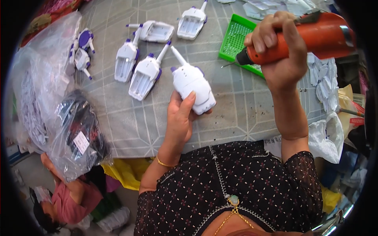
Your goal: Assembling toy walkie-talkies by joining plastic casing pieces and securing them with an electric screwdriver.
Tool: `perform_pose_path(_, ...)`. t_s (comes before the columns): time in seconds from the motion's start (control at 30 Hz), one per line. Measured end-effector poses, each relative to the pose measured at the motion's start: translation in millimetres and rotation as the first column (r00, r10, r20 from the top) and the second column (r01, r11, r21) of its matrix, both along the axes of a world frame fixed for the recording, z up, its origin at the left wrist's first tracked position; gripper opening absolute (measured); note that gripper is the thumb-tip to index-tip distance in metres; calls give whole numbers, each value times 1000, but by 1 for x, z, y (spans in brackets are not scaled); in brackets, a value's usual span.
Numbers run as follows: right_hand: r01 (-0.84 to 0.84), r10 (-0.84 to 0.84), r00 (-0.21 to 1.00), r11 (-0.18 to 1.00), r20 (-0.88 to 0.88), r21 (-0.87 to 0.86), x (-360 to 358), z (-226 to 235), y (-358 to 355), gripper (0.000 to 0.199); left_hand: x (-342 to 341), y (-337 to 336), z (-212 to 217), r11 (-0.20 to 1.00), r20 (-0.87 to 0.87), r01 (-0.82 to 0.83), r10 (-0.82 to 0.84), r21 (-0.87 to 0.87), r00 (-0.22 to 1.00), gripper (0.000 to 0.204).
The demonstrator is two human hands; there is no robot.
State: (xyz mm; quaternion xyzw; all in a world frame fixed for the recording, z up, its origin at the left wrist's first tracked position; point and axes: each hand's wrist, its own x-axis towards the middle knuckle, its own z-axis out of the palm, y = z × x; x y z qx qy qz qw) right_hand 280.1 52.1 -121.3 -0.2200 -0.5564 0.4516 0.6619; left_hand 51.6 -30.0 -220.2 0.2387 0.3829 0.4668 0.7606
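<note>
My left hand is closed around a white plastic toy walkie-talkie with a long white antenna and purple knobs. Its covered back faces up, my thumb lying across it. Raised at the upper right, my right hand grips an orange electric screwdriver. The tool's thin bit points left, over a green perforated basket and apart from the toy. Close by on the table lie similar toys with open battery bays, among them one walkie-talkie and another walkie-talkie.
Clear plastic bags cover the table's left side, one holding dark items. Two small purple-and-white pieces lie beside them. White plastic parts are heaped at the right edge and far back. A person in a pink top is at lower left.
</note>
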Motion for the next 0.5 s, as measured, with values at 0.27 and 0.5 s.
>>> perform_pose_path(0.27, -340, 345, 933, 939, 105, -59, -37, 2, -39, 28, -2, 2, 3, 1000, 18, 5, -4, -21, 1000, 49)
perform_pose_path(0.5, -347, 352, 936, 930, 17, -117, -43, 0, -48, 31, -1, 0, 4, 999, 8, -41, 41, -20, 999, 50)
